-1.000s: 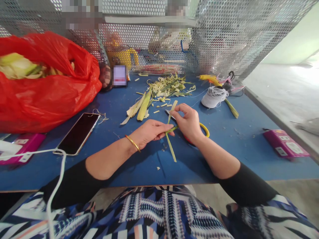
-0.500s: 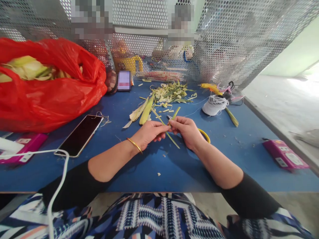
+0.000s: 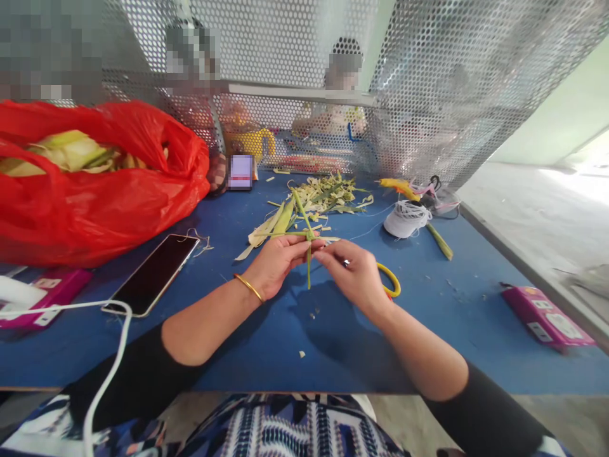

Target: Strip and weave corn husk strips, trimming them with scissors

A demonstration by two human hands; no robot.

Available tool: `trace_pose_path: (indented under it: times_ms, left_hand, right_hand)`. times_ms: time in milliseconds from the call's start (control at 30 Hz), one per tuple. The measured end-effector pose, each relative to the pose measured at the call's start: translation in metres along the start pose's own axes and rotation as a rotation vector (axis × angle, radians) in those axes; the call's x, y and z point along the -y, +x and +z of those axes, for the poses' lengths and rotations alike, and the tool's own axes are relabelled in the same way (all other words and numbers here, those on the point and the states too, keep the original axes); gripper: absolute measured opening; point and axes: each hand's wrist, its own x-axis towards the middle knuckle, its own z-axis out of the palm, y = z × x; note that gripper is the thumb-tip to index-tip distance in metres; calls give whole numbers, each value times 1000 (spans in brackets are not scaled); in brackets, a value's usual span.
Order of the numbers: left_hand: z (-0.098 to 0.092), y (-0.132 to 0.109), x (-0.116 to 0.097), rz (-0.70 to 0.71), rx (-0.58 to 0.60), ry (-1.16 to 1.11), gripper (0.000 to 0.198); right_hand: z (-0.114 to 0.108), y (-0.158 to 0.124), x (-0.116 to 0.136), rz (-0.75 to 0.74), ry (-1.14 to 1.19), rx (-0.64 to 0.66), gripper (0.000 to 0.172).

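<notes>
Thin green strips of what looks like corn husk (image 3: 309, 270) cross in a knot at the fingertips of my left hand (image 3: 273, 263), which pinches them. One strip points up and away, one hangs toward me, others run sideways. My right hand (image 3: 354, 273) is closed just right of the crossing, its thumb and fingertip at the end of a strip. Scissors with a yellow loop handle (image 3: 390, 279) are tucked in that hand; a bit of metal shows between the fingers and the blades are mostly hidden. Behind lie larger husk pieces (image 3: 284, 219) and a pile of husk scraps (image 3: 328, 192).
A red plastic bag (image 3: 128, 216) of husks fills the left. A phone (image 3: 152, 276), a magenta power strip (image 3: 52, 295) and a white cable (image 3: 124, 336) lie nearby. At right are a white thread spool (image 3: 406, 219) and another magenta box (image 3: 545, 314). Perforated metal panels (image 3: 295, 38) stand behind.
The crossed strips have turned, one now pointing up and one hanging straight down. My right hand has drawn slightly right and down; the scissor tip no longer shows. The camera view has tilted up.
</notes>
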Motion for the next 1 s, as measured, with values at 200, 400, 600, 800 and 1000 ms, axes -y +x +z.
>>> trace_pose_path:
  times_ms: [200,400,600,800,1000]
  left_hand:
    - [5,-2,5,-14,-54,-5,22]
    - [7,-2,3,-11,-97,33,9]
    - [6,-3,3,39,-119,37,6]
    - [7,-4,-1,3,-151,54,7]
    - [4,-4,-10,-131,-158,2,11]
  right_hand:
    - [18,-6,-9,124,80,154,24]
    - [14,-4,-7,111,177,181,24]
    - [11,-4,-6,51,215,242,24]
    - [7,-3,-5,-31,153,305,29]
    - [-6,-1,-3,-158,-272,25,28]
